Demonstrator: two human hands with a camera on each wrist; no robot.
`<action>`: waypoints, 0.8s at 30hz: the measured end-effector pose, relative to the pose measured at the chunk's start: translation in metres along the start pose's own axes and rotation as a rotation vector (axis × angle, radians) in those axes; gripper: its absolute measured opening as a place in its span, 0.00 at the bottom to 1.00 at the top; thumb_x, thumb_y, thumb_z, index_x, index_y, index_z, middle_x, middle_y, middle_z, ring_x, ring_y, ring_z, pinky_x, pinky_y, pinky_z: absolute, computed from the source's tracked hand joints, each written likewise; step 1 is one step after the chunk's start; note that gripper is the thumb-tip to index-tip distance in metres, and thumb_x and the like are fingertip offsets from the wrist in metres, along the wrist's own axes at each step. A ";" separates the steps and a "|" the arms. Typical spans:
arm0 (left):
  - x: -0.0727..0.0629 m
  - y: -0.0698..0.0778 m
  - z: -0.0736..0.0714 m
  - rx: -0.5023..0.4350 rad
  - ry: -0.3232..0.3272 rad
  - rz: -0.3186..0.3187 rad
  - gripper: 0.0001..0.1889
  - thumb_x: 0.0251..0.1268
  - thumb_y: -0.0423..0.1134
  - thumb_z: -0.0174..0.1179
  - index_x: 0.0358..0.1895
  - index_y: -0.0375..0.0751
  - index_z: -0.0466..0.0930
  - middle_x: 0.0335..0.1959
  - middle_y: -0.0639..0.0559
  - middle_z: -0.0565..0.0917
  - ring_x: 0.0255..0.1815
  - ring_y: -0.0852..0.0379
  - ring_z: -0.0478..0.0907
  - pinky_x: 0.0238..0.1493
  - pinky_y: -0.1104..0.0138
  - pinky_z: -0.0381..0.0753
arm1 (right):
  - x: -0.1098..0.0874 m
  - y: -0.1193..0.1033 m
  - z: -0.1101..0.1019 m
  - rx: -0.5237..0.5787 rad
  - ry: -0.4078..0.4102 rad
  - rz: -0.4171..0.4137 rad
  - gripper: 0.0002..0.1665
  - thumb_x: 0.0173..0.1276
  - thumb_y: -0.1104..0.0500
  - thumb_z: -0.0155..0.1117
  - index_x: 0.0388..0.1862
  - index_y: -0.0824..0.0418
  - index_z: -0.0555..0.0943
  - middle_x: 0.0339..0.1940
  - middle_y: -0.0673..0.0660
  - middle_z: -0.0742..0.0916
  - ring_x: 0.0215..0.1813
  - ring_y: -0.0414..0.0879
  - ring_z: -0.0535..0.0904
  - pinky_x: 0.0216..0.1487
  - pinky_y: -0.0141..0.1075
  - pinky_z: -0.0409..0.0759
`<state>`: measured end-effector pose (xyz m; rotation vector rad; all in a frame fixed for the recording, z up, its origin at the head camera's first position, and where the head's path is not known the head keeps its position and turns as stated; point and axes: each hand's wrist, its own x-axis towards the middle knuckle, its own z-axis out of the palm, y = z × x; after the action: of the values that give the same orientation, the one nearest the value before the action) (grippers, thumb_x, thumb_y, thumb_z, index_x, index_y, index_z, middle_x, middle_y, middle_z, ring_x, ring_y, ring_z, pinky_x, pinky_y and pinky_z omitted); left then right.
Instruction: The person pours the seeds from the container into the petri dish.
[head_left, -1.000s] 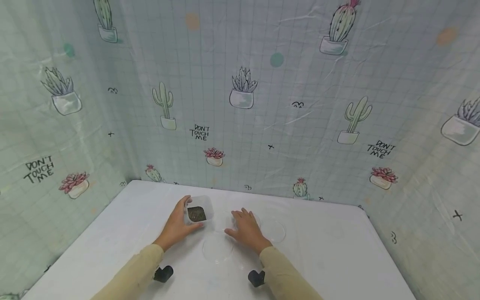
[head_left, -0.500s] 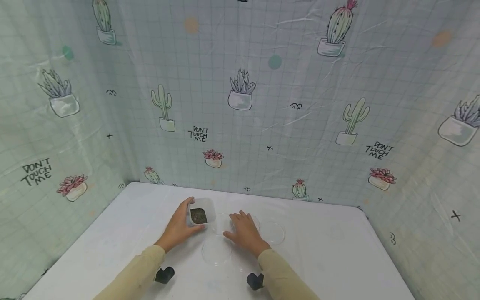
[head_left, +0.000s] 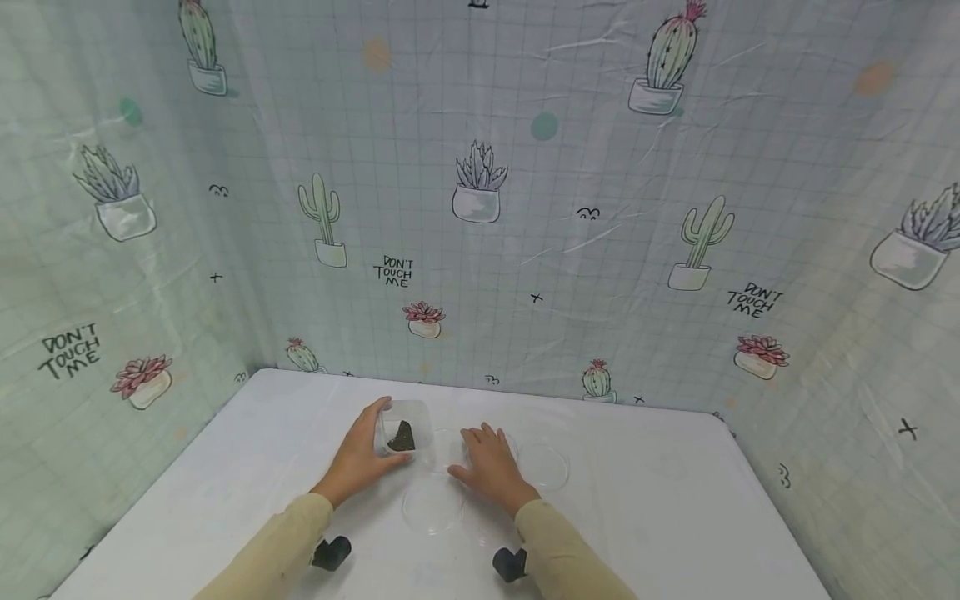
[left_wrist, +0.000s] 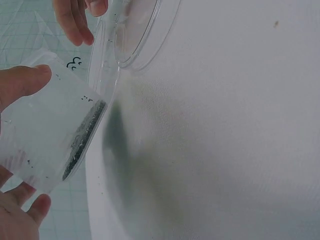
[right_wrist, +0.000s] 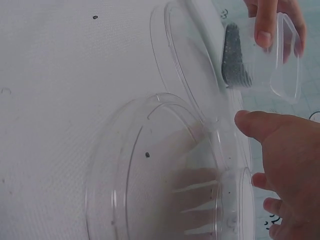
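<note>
My left hand [head_left: 360, 458] grips a clear square plastic tub [left_wrist: 40, 120], thumb on one side and fingers on the other. The tub leans over to the right. Dark fine grains [right_wrist: 232, 57] are heaped in its lower corner. Several clear round dishes, like petri dishes, lie on the table; one front dish [head_left: 433, 510] sits nearest the sleeves. My right hand [head_left: 491, 471] has its fingers spread loosely beside the dishes, partly covering one in the head view. From the right wrist, its thumb points toward the tub and a large dish [right_wrist: 150, 155] fills the foreground.
Another clear dish [head_left: 546, 467] lies to the right of my right hand. The white table [head_left: 652, 500] ends at a cactus-print curtain [head_left: 480, 317] behind and on both sides. A few stray dark specks [right_wrist: 95, 17] are on the tabletop.
The tub in my left hand has tipped further and moved slightly right. Its grains, earlier spread across the bottom, have slid into a wedge at the lower right corner. My right hand stays nearly still.
</note>
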<state>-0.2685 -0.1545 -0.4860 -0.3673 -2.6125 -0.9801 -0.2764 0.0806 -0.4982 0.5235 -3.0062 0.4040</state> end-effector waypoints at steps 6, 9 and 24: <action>0.002 0.001 0.000 0.037 -0.016 0.031 0.52 0.41 0.43 0.78 0.73 0.43 0.57 0.69 0.42 0.69 0.70 0.40 0.66 0.70 0.45 0.66 | 0.003 -0.001 0.005 -0.041 -0.014 0.025 0.43 0.62 0.37 0.64 0.69 0.60 0.70 0.67 0.57 0.77 0.74 0.56 0.64 0.76 0.55 0.56; 0.003 0.004 -0.001 0.049 -0.024 0.047 0.52 0.41 0.43 0.79 0.73 0.44 0.58 0.70 0.43 0.68 0.71 0.41 0.65 0.71 0.45 0.65 | 0.006 -0.001 0.007 -0.049 -0.017 0.030 0.42 0.63 0.37 0.64 0.69 0.60 0.70 0.67 0.56 0.77 0.75 0.55 0.64 0.77 0.55 0.56; 0.006 0.009 -0.002 0.125 -0.049 0.058 0.53 0.40 0.45 0.79 0.73 0.48 0.58 0.71 0.46 0.68 0.72 0.43 0.64 0.68 0.40 0.65 | 0.013 -0.004 0.006 -0.075 -0.029 0.027 0.42 0.64 0.36 0.61 0.68 0.61 0.71 0.67 0.57 0.78 0.75 0.55 0.63 0.77 0.55 0.56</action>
<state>-0.2707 -0.1482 -0.4767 -0.4375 -2.6745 -0.7946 -0.2869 0.0709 -0.5020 0.4875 -3.0453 0.2869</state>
